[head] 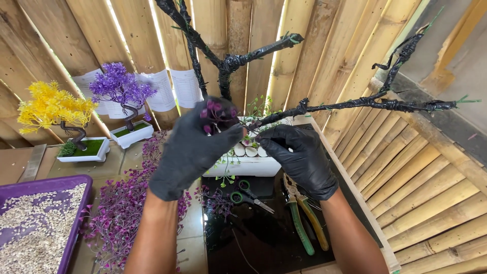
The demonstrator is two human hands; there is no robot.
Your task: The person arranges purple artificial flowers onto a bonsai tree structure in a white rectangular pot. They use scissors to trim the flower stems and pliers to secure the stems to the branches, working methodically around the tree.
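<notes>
1. Left hand [190, 149], black-gloved, raised at centre frame, fingers [223, 133] closed around a small purple flower sprig [217, 114] that peeks out above the glove.
2. Right hand [299, 157], also black-gloved, just right of centre, fingers [268, 138] pinched together on the near end of a black-wrapped wire branch [355, 105], which runs off toward the right edge of the frame.
3. Sprig held just left of that branch end, close to the right fingertips; touching or not, cannot tell.
4. Branch part of a bare artificial tree [228, 63], dark taped trunk rising to the top centre, rooted in a white rectangular pot [243, 166] directly behind both hands.
5. Below the hands, a dark mat on the table [190, 238], carrying green-handled scissors [246, 195] and pliers [304, 218] with green and yellow grips.
6. Lower left of centre, a loose heap of purple sprigs [119, 213]; far lower left, a purple tray [76, 223] of pale grit.
7. Upper left, two finished miniature trees in white pots: a yellow tree [53, 106] and a purple tree [120, 86].
8. Behind everything, a bamboo wall [324, 45] with sheets of paper [185, 86] pinned on; more bamboo slats sloping down the right side.
9. Sprig itself: deep purple with pinkish centres, small clustered leaves, mostly hidden by the glove.
</notes>
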